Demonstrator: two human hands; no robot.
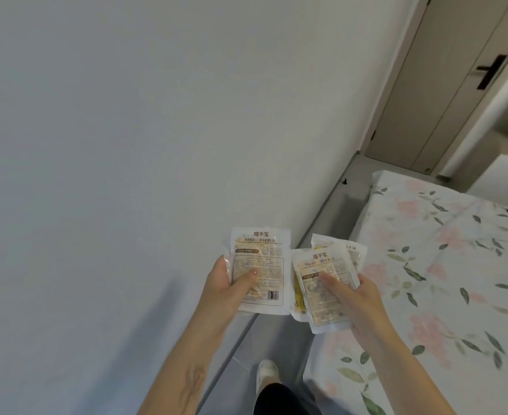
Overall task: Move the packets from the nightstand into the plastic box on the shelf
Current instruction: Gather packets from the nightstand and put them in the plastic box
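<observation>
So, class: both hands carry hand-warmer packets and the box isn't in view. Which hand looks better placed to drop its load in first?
Probably the left hand: it grips one flat packet, easy to release. The right hand pinches a fanned stack of packets that could scatter.

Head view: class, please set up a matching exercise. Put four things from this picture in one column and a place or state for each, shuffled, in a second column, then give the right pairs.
Column one:
1. left hand
2. right hand
3. bed
4. door

Column two:
A. shut, with a dark handle
B. holds a fanned bunch of packets
C. covered by a floral sheet
D. holds a single packet, thumb on its front

Pairs: 1-D, 2-B, 3-C, 4-A
</observation>
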